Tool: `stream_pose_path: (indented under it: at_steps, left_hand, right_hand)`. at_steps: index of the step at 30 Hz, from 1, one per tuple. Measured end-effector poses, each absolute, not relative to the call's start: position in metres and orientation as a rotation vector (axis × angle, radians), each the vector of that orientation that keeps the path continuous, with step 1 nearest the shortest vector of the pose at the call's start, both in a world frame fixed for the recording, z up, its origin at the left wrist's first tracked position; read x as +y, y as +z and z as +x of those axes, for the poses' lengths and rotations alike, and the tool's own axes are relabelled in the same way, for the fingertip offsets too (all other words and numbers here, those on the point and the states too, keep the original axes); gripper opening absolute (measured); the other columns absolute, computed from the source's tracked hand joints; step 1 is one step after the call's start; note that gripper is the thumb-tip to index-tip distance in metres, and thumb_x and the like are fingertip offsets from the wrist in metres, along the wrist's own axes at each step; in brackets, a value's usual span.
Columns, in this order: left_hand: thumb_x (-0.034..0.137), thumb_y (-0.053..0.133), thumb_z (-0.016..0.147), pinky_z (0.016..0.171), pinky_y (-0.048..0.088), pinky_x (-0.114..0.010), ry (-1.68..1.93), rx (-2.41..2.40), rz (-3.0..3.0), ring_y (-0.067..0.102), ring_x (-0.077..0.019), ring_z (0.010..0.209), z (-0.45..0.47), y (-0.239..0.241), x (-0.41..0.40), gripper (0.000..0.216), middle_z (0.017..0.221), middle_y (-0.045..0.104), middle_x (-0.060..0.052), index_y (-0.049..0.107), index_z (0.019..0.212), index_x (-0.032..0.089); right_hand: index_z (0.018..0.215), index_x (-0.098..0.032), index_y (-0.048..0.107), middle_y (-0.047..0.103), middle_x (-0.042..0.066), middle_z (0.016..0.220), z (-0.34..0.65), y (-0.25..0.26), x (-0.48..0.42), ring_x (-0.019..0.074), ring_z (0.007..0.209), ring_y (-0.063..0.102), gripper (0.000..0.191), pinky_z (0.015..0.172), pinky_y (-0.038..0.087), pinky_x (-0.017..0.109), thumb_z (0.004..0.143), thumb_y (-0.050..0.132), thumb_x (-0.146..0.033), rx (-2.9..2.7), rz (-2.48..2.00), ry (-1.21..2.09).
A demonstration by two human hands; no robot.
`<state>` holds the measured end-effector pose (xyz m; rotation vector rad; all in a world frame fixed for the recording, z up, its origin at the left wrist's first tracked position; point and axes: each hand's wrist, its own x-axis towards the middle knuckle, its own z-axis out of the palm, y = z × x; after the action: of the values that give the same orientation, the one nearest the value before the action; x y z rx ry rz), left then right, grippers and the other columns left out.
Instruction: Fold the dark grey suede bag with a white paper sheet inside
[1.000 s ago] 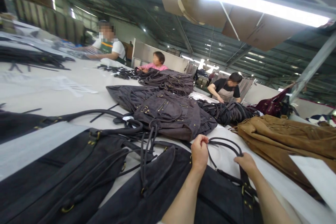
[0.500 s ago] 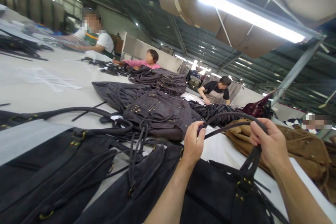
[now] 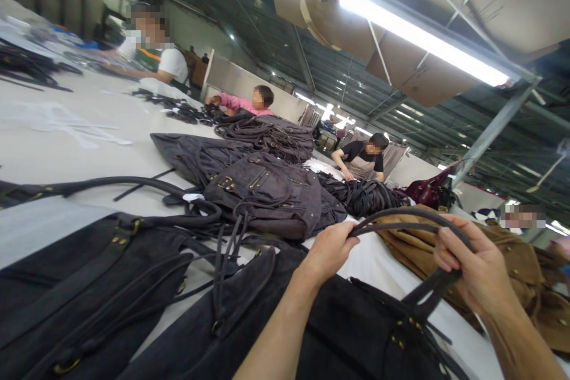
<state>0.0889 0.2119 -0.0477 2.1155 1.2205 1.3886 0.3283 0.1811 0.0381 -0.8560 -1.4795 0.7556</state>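
Both hands grip the dark bag's [image 3: 338, 332] handles [image 3: 401, 218]: left hand [image 3: 327, 249] fingers pinching, right hand [image 3: 474, 264] fingers curled around them.

Both hands up over the tabletop [image 3: 66, 148], forearms reaching fwd. Left hand [image 3: 327, 252] fist-closed on the dark handles [image 3: 401, 219]; right hand [image 3: 476, 270] curled round them, further right & slightly lower.

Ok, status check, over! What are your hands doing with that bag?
Left hand and right hand both in a closed grip on the bag handles. Black bag flat on table. Brown bag close behind.
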Motion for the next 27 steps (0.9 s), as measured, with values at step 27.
stream_pose_path:
  at_steps: [27]
  left_hand:
    - [0.015,0.045,0.096,0.094,0.045,-0.033,1.266,1.045,2.657,0.058,-0.0221,0.110,0.157,-0.024,0.205,0.039,0.119,0.063,-0.007,0.047,0.134,0.024]
  right_hand:
    - [0.084,-0.019,0.064,0.062,-0.001,0.072,0.348,0.065,0.157,0.0128,0.067,0.056,0.021,0.060,0.042,0.023,0.082,0.065,-0.040,-2.252,-1.432,0.342]
